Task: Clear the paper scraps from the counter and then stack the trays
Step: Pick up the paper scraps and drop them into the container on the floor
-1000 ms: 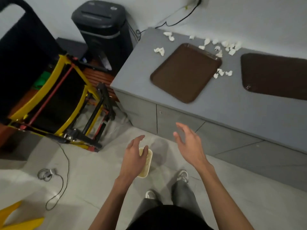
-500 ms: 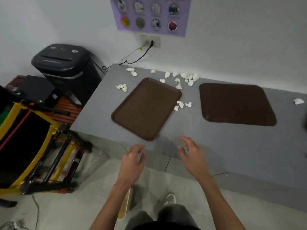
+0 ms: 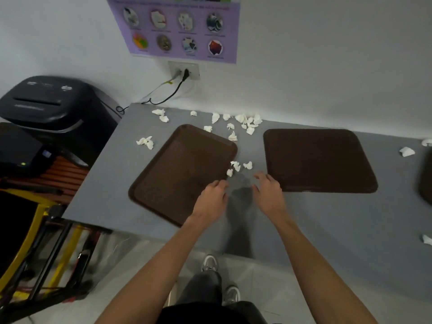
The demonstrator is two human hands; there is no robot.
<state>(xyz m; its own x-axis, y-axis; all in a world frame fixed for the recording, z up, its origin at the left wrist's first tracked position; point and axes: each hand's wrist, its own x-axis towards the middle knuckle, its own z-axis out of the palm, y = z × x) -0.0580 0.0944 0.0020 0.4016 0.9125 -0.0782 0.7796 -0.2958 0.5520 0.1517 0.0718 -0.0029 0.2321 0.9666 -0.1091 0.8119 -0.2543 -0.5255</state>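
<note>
Work looks hardly begun. Paper scraps [image 3: 247,121] lie all over the grey surface [image 3: 327,225], most by the wall in the upper middle of the frame, a few just above the hands. The left hand [image 3: 211,198] and right hand [image 3: 268,194] hang low with loose fingers and hold nothing. The left tray [image 3: 177,169] and right tray [image 3: 318,160] lie apart, not stacked, and look bare inside.

counter [image 3: 327,220]: grey, smooth, matt top. left tray [image 3: 173,174]: brown plastic, finely textured, faint sheen. right tray [image 3: 318,160]: darker brown plastic, matt. scraps [image 3: 236,166]: white paper, crumpled. shredder [image 3: 46,106]: black plastic, slightly glossy. poster [image 3: 177,26]: glossy printed sheet.
</note>
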